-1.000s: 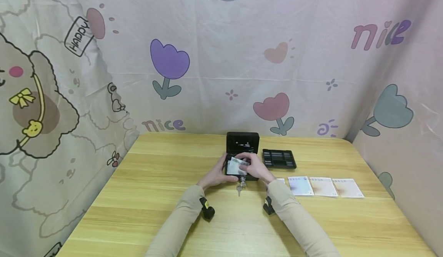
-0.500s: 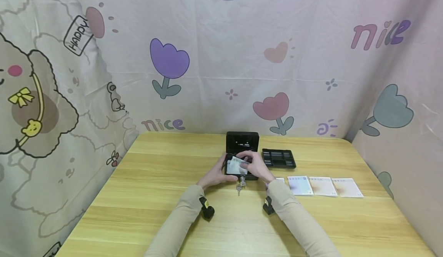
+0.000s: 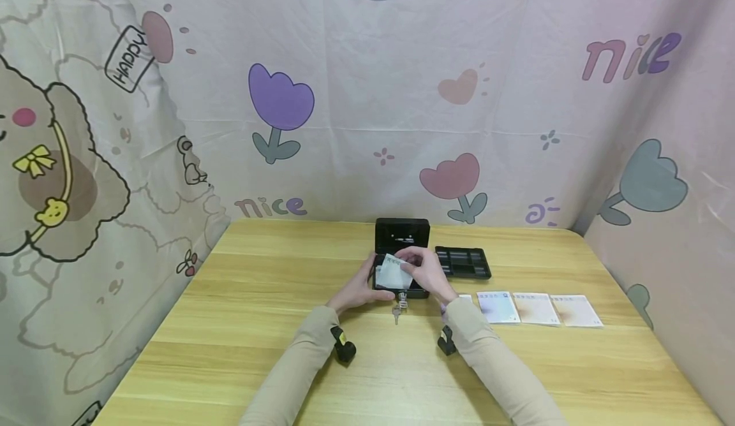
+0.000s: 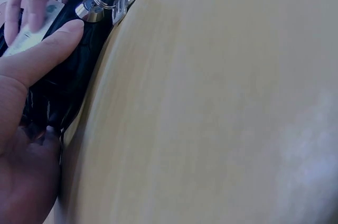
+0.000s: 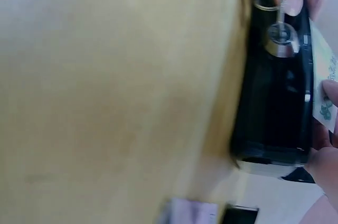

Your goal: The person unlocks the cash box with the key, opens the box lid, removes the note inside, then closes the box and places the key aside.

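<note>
Left hand (image 3: 360,287) clamps the black box (image 3: 402,266) mid-bench (image 3: 230,324), right hand (image 3: 426,274) pinches a note (image 3: 393,274) over its open mouth; the limp note could snag the rim or buckle, and the keys (image 3: 398,308) might drag

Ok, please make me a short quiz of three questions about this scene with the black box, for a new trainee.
1. True or false: the lid of the black cash box stands open.
2. What does the right hand hold over the box?
A. a key
B. a banknote
C. the coin tray
3. Fill in: the keys hang from the lock on the box's ____ side.

Key:
1. True. The lid stands upright behind the box.
2. B. The fingers pinch the banknote, while the left hand holds the box's left side.
3. Front, the side facing the person.
</note>
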A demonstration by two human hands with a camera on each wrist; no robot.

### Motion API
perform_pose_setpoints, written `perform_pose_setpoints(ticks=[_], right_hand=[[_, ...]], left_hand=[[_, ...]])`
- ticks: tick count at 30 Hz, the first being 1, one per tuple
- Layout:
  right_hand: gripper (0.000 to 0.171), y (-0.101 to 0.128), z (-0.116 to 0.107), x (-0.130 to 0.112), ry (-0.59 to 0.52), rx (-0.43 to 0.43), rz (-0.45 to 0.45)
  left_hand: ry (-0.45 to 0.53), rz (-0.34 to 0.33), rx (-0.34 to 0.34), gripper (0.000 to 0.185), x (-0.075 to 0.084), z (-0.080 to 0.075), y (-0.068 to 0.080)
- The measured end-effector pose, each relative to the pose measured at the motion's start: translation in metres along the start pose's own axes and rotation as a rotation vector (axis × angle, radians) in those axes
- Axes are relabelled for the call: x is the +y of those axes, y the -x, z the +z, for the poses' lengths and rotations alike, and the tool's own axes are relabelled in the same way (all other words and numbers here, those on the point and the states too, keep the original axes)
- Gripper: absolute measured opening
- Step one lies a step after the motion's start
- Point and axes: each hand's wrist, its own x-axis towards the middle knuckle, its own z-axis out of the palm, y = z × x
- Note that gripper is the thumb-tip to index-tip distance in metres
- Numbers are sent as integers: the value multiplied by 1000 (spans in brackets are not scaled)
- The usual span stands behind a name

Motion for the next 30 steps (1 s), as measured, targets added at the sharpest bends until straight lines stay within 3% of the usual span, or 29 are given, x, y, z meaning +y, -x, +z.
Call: perform_pose_setpoints(ticks=[4,12,23,30], right_hand=[[21,0,-4,-8,-6,50,-36],[22,7,-19,-24,20,94,-99],[22,26,-43,-31,55,61,-56],[20,46,-58,-28,90,-4,-69]], left_hand=[[-7,-32,10,121,1,0,1],[-16,-13,14,120,0,-1,2],[-41,34,19,116,1,-1,1],[-67,20,13,119,3,-1,1]])
